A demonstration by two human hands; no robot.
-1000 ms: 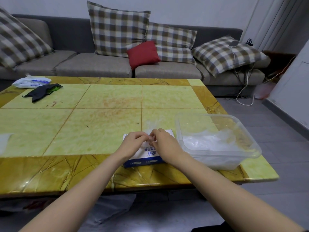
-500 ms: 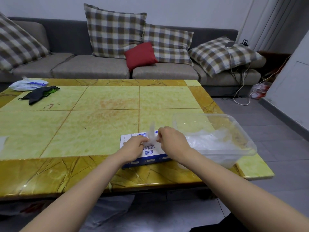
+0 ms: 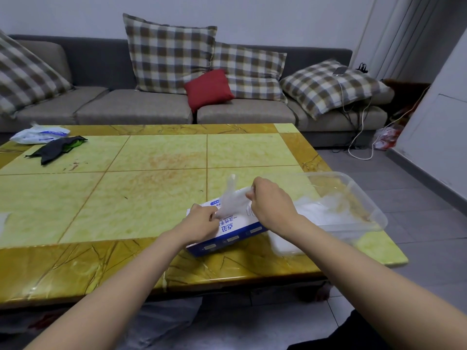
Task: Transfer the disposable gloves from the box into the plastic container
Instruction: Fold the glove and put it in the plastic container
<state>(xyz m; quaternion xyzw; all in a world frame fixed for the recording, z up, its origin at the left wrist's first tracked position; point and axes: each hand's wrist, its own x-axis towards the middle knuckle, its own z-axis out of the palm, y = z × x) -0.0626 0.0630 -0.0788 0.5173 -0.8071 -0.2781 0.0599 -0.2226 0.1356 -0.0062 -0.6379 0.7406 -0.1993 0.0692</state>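
A blue and white glove box [image 3: 235, 232] lies near the front edge of the yellow tiled table [image 3: 126, 198]. My left hand [image 3: 202, 223] rests on the box's left end with fingers curled at its opening. My right hand [image 3: 273, 203] pinches a thin clear glove [image 3: 231, 199] that rises out of the box, one finger of it sticking up. To the right stands the clear plastic container [image 3: 364, 198], with a heap of clear gloves [image 3: 326, 210] inside it.
A black cloth [image 3: 56, 149] and a white plastic packet [image 3: 38, 135] lie at the table's far left. A grey sofa [image 3: 141, 107] with checked cushions and a red cushion [image 3: 208, 88] stands behind. Cables [image 3: 361, 137] trail on the floor at the right.
My right hand has risen and pulled the glove farther out of the box. My left hand stays down on the box. The view has dipped slightly.
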